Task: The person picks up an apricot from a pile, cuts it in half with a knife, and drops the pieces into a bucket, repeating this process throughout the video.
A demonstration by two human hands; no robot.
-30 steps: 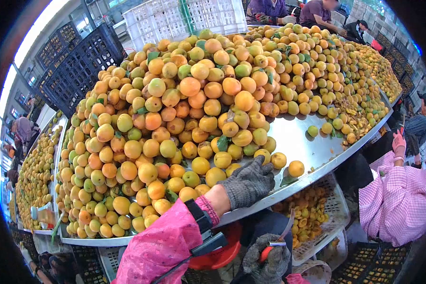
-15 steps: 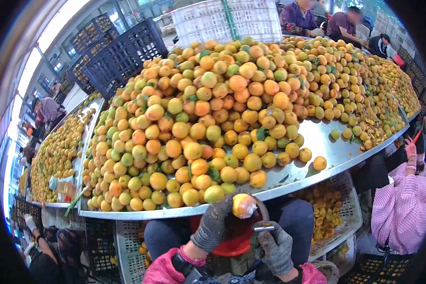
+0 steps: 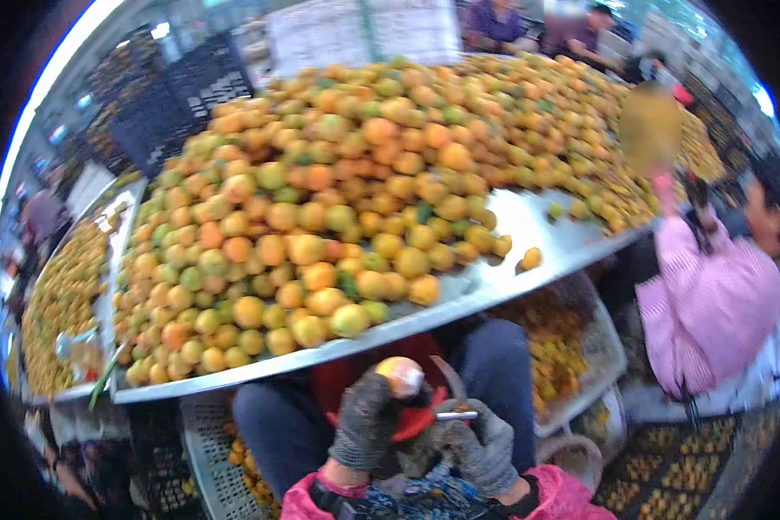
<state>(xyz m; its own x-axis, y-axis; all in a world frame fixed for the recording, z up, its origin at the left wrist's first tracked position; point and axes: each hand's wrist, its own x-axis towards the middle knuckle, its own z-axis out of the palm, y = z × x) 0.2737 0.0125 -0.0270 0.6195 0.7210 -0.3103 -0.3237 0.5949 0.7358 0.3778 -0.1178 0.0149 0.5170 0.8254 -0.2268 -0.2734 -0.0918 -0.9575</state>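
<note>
Fruit (image 3: 400, 375) in left hand (image 3: 362, 425) has moved clear of the table edge (image 3: 442, 315).

No text, label, brand, number or sign can be read; any marking on the white crate (image 3: 414, 33) or the bottle (image 3: 85, 354) is hidden by blur.

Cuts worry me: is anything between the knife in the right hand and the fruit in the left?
Nothing visible crosses the gap between the knife in the right hand and the upper part of the fruit. Lower down, blur hides where the left hand ends, so it may intrude there.
</note>
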